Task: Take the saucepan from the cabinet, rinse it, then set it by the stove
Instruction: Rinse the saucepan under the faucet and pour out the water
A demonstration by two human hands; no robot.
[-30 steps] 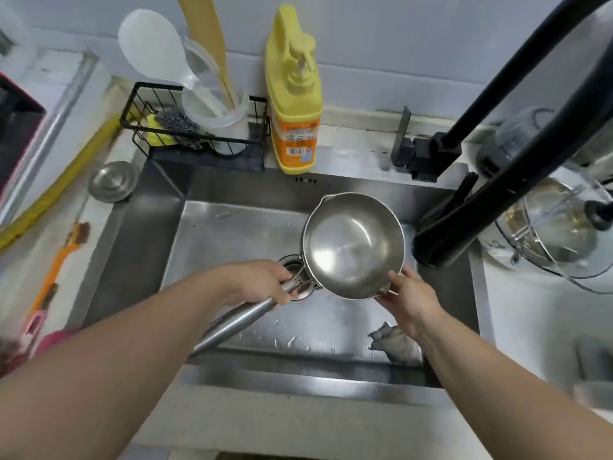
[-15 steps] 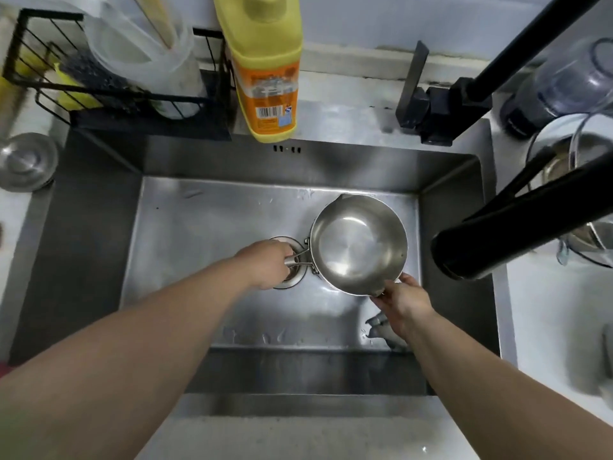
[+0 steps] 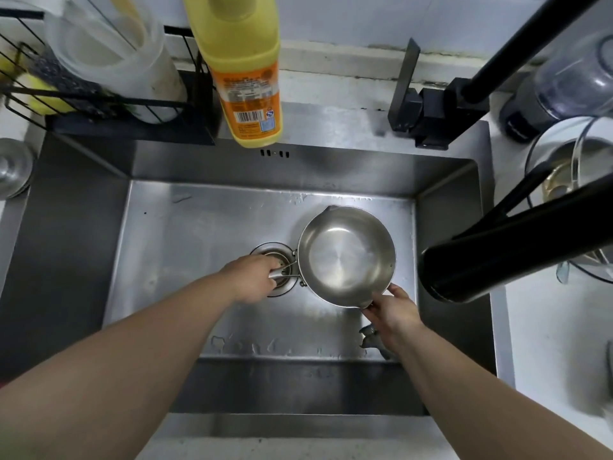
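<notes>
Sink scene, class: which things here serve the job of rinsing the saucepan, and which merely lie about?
In the job: saucepan, left hand gripping its handle, right hand holding its rim, sink, tap.

Lying about: soap bottle, wire rack, small metal lid, glass lid, rag.
</notes>
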